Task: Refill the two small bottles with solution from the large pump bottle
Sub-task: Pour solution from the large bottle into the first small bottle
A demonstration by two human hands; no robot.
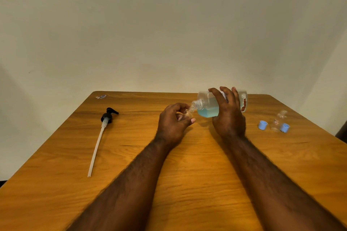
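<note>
Left hand: The left hand (173, 121) held a small bottle (187, 113) just above the middle of the table (187, 165). Its fingers (175, 108) and thumb were curled tight round it.
Right hand: The right hand (228, 116) gripped the large bottle (208, 105), with fingers curled over the top and far side.
Large bottle: It was tipped on its side. Its open neck pointed left and down, right at the small bottle's mouth. Blue liquid (207, 113) lay in its low part.
Pump: The black pump (109, 115) with its long white tube lay flat on the table, well to the left.
Other small bottle: The other small bottle (278, 121) was clear and sat far to the right.
Caps: One blue cap (262, 125) was near its left side. A second blue cap (285, 128) was just beside its right side.
</note>
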